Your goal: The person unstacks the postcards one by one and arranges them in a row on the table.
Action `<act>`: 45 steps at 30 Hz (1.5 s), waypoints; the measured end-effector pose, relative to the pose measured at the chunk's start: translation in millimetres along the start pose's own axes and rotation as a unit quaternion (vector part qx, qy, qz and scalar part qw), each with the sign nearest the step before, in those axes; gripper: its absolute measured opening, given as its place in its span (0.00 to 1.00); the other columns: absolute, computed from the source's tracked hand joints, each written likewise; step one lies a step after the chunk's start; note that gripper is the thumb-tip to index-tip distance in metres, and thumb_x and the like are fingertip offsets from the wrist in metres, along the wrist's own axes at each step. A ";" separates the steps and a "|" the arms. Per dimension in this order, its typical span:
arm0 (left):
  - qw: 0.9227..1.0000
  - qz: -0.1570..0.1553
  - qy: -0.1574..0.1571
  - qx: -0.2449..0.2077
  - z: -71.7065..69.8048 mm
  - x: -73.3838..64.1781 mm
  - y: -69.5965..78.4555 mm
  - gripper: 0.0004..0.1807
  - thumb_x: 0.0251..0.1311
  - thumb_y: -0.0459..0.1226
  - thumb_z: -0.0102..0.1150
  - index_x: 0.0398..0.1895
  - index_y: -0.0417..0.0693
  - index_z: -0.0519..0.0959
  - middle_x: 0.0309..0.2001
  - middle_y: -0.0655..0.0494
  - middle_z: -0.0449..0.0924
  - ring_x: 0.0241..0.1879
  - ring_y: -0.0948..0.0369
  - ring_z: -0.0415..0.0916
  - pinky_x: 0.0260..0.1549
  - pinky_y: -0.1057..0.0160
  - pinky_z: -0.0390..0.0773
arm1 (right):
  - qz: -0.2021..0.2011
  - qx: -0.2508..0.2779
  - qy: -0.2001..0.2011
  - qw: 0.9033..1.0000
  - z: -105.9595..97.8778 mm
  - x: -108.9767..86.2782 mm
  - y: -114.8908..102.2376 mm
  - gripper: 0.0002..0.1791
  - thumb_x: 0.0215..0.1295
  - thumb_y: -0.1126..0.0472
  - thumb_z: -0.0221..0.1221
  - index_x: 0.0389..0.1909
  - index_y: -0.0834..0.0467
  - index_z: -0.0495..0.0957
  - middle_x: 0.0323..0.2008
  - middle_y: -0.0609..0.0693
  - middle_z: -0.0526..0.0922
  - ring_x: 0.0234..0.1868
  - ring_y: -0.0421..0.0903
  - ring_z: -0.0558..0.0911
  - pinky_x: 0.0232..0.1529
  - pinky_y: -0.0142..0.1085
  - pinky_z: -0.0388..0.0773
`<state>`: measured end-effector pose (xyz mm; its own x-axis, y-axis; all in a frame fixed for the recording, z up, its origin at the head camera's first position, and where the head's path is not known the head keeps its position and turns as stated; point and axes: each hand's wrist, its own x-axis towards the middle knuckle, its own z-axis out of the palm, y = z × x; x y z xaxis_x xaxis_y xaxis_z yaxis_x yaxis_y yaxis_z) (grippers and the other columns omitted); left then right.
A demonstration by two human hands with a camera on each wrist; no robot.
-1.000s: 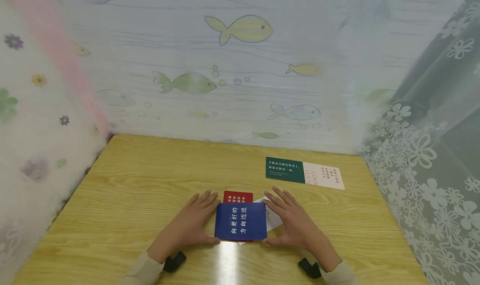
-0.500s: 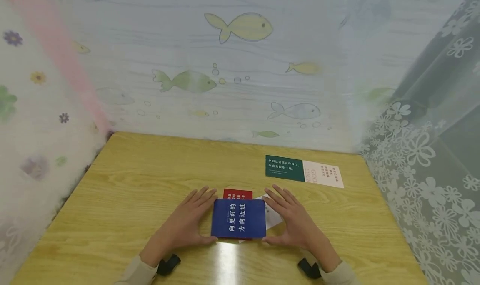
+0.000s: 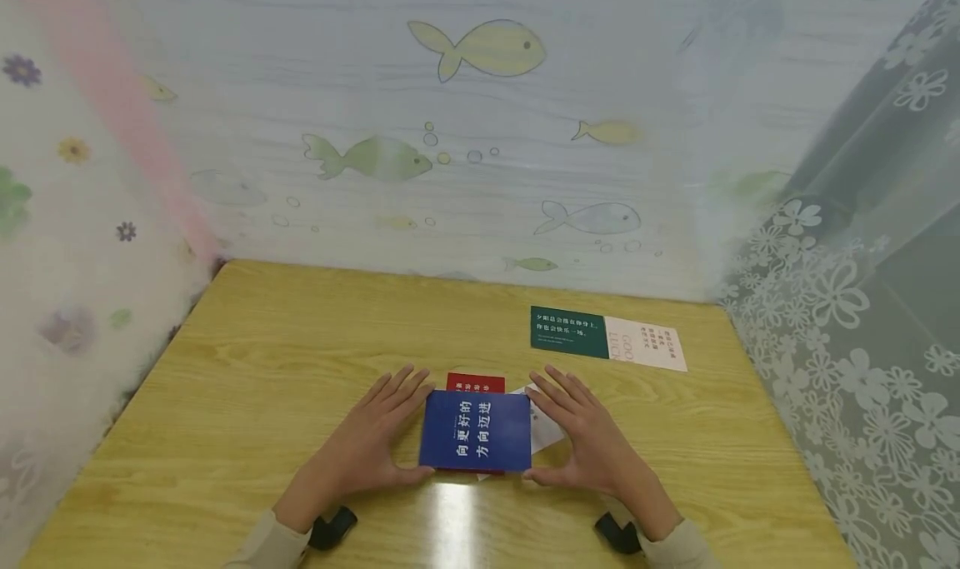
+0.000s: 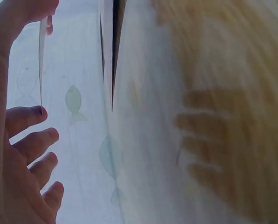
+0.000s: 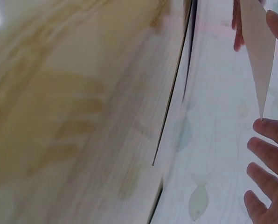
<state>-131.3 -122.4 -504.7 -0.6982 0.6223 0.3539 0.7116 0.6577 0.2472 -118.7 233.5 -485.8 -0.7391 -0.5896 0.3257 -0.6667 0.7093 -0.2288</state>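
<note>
Blue card point(image 3: 476, 431) with white Chinese lettering running sideways, held flat-ish just above the wood-grain table point(image 3: 262, 344), near the person. Both hands are on it, one per short side. The left hand point(image 3: 371, 431) pinches its end between thumb and index finger, and the right hand point(image 3: 581, 431) does the same at the other end. The other fingers are kinda fanned out, not gripping anything. Both wrist views show the card almost edge-on, with a gap down to the tabletop, so yeah, it's off the surface.

Beneath it there's a red card point(image 3: 476, 381) poking out at the far side, plus a white card point(image 3: 546, 434) sitting crooked, mostly hidden, one corner out toward the right hand. Further back on the right, a green card point(image 3: 570, 332) and a pale pink card point(image 3: 647, 343) lie side by side. Can't tell if they overlap or just touch. Behind it all is a fish-print backdrop point(image 3: 480, 136), with a white-flowered sheer curtain point(image 3: 840, 298) on the right.
</note>
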 end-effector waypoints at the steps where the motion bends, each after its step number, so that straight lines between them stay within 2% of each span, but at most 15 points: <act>1: 1.000 0.000 0.001 -0.003 -0.1 -0.4 -0.6 0.61 0.41 0.66 0.74 0.76 0.43 0.65 0.77 0.46 0.62 0.77 0.45 0.56 0.75 0.44 0.57 | -0.001 0.000 0.001 1.000 0.4 0.2 0.2 0.60 0.41 0.26 0.73 0.74 0.54 0.69 0.78 0.47 0.63 0.79 0.55 0.59 0.82 0.39 0.41; 7: 1.000 0.009 0.015 -0.026 -1.6 -2.5 -4.2 0.61 0.38 0.66 0.76 0.75 0.44 0.67 0.78 0.49 0.60 0.77 0.45 0.56 0.76 0.46 0.54 | -0.010 0.010 0.002 1.000 1.4 1.7 0.9 0.58 0.42 0.28 0.73 0.73 0.54 0.70 0.78 0.47 0.63 0.79 0.55 0.59 0.81 0.33 0.37; 14: 0.999 0.018 0.034 -0.038 -3.8 -3.1 -7.0 0.61 0.36 0.65 0.77 0.74 0.43 0.68 0.79 0.50 0.58 0.77 0.44 0.56 0.76 0.45 0.55 | -0.026 0.014 0.005 1.000 0.4 4.4 1.2 0.59 0.43 0.29 0.74 0.74 0.54 0.68 0.78 0.50 0.63 0.78 0.57 0.60 0.82 0.38 0.41; 20: 0.998 0.020 0.038 -0.037 -4.8 -2.8 -8.7 0.61 0.36 0.65 0.78 0.73 0.43 0.69 0.79 0.50 0.59 0.76 0.44 0.57 0.73 0.41 0.58 | -0.037 0.010 0.011 0.999 1.7 5.4 3.5 0.60 0.45 0.28 0.72 0.76 0.53 0.65 0.78 0.50 0.62 0.78 0.56 0.59 0.82 0.36 0.39; 26: 0.998 0.019 0.035 -0.043 -4.0 -2.9 -10.3 0.62 0.35 0.65 0.78 0.74 0.42 0.69 0.80 0.51 0.57 0.77 0.44 0.56 0.74 0.42 0.56 | -0.033 0.008 0.008 0.999 2.3 6.7 4.2 0.61 0.42 0.29 0.74 0.76 0.52 0.65 0.78 0.49 0.62 0.79 0.56 0.59 0.82 0.37 0.39; 32: 0.998 0.008 0.014 -0.059 -7.3 0.2 -12.3 0.61 0.37 0.65 0.78 0.74 0.44 0.69 0.79 0.51 0.57 0.78 0.44 0.55 0.74 0.41 0.56 | -0.029 -0.005 0.000 1.000 2.0 10.7 4.2 0.61 0.40 0.30 0.75 0.73 0.57 0.69 0.77 0.50 0.63 0.77 0.59 0.61 0.82 0.39 0.39; 39: 0.997 -0.007 -0.002 -0.082 -10.2 8.4 -19.1 0.60 0.37 0.64 0.79 0.75 0.51 0.67 0.79 0.51 0.58 0.77 0.44 0.55 0.76 0.40 0.54 | -0.011 -0.018 -0.014 1.000 0.9 16.8 3.5 0.61 0.39 0.30 0.76 0.72 0.59 0.70 0.77 0.49 0.63 0.79 0.55 0.58 0.82 0.36 0.37; 45: 0.997 0.008 0.014 -0.072 -5.4 14.7 -26.5 0.59 0.37 0.64 0.79 0.73 0.42 0.70 0.77 0.44 0.62 0.76 0.40 0.58 0.73 0.37 0.58 | 0.001 -0.039 -0.028 0.999 0.7 23.4 6.7 0.61 0.40 0.29 0.75 0.72 0.60 0.70 0.78 0.49 0.62 0.80 0.54 0.56 0.82 0.38 0.40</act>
<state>-160.0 -132.9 -501.2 -0.6857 0.6190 0.3830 0.7279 0.5791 0.3672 -140.6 224.2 -480.4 -0.7459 -0.6072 0.2739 -0.6574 0.7372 -0.1560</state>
